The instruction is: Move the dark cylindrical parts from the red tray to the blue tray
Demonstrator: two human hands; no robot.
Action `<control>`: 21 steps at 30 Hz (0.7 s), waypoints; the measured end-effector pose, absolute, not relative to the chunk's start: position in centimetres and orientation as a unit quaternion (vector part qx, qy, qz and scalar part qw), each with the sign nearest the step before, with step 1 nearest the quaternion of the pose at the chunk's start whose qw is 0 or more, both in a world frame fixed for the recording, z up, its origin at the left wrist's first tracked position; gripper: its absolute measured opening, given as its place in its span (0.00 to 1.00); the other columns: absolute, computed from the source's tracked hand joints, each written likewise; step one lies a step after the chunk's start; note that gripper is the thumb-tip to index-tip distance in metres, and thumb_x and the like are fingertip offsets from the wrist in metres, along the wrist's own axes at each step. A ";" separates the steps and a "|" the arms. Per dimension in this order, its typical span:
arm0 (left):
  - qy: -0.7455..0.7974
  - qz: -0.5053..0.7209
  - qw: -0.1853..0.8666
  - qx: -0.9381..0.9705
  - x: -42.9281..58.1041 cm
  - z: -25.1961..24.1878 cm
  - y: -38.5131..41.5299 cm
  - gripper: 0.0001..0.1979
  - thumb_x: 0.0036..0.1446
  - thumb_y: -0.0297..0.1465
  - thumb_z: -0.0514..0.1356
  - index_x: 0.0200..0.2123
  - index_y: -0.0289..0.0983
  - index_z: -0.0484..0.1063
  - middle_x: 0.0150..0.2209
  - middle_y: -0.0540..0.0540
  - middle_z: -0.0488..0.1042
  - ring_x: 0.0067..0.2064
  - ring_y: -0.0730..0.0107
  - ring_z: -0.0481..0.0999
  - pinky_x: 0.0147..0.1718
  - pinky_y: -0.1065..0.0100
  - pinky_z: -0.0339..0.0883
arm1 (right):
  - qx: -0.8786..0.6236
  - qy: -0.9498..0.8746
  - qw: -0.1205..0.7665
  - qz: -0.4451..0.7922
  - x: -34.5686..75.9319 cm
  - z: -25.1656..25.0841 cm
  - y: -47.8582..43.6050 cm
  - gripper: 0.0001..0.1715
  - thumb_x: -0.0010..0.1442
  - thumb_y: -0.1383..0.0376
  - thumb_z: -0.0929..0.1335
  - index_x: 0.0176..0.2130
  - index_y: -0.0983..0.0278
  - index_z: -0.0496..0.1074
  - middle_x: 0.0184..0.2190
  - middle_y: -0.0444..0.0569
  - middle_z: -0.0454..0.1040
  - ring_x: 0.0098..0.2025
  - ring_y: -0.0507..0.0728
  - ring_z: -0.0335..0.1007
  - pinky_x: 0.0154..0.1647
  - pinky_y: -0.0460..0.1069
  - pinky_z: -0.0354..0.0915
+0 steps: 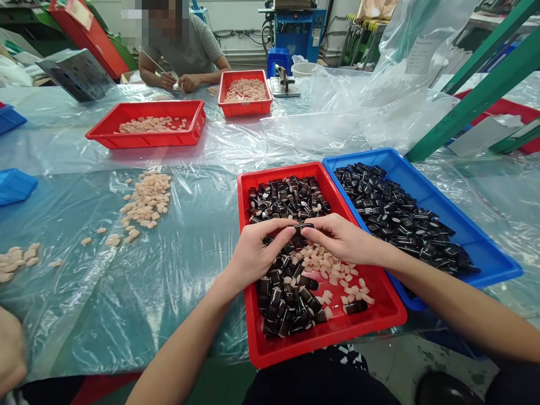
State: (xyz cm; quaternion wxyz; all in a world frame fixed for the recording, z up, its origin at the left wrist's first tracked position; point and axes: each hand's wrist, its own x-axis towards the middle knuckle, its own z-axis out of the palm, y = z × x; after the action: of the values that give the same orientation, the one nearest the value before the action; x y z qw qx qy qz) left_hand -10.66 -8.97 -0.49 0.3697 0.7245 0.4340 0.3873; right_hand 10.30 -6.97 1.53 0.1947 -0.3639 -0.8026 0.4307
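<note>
Both my hands meet above a red tray (257, 315) that holds several small black parts (287, 199) and pale pink pieces (333, 270). My left hand (257, 250) and my right hand (341, 239) pinch the two ends of one small black part (302, 226) between their fingertips, just above the pile. To the right, touching the red tray, stands a blue tray (489, 247) filled with more black parts (405, 219).
Loose pink pieces (145, 199) lie on the plastic-covered table at left. Two more red trays (147, 132) (244, 107) with pink pieces stand farther back, where another person (181, 53) works. Blue trays (14, 185) sit at the left edge; green frame bars (481, 95) rise at right.
</note>
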 end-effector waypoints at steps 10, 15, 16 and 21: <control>0.426 0.393 0.322 0.748 -10.5 -0.8 -8.9 0.10 0.64 0.28 0.57 0.44 0.36 0.78 0.40 0.48 0.82 0.38 0.70 0.81 0.41 0.71 0.73 | -0.379 -0.827 0.168 0.381 10.2 1.2 -7.0 0.20 0.69 0.56 0.60 0.29 0.65 0.64 0.19 0.38 0.58 0.21 0.48 0.49 0.23 0.46 0.46; 0.428 0.390 0.326 0.747 -10.6 -0.8 -8.9 0.10 0.64 0.28 0.57 0.44 0.36 0.78 0.41 0.47 0.82 0.39 0.69 0.81 0.42 0.70 0.73 | -0.383 -0.821 0.162 0.390 10.2 1.3 -7.0 0.21 0.68 0.54 0.61 0.29 0.64 0.64 0.19 0.38 0.58 0.21 0.48 0.50 0.23 0.46 0.46; 0.429 0.390 0.327 0.747 -10.6 -0.8 -9.0 0.10 0.64 0.28 0.57 0.44 0.36 0.78 0.41 0.47 0.82 0.39 0.69 0.81 0.42 0.71 0.73 | -0.384 -0.821 0.160 0.392 10.2 1.4 -7.0 0.21 0.68 0.53 0.61 0.29 0.64 0.64 0.19 0.38 0.57 0.21 0.48 0.49 0.23 0.46 0.46; 0.432 0.388 0.330 0.744 -10.6 -0.8 -8.9 0.10 0.64 0.28 0.57 0.44 0.36 0.78 0.41 0.47 0.82 0.39 0.68 0.81 0.42 0.69 0.74 | -0.378 -0.817 0.156 0.406 10.3 1.4 -7.1 0.22 0.69 0.54 0.59 0.28 0.64 0.62 0.20 0.39 0.57 0.22 0.48 0.50 0.24 0.46 0.48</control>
State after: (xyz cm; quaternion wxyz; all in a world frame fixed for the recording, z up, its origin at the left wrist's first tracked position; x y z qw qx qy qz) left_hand -10.56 -8.95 -0.79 0.3303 0.7442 0.4315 0.3884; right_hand 10.31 -7.07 1.42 0.1564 -0.3778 -0.8172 0.4061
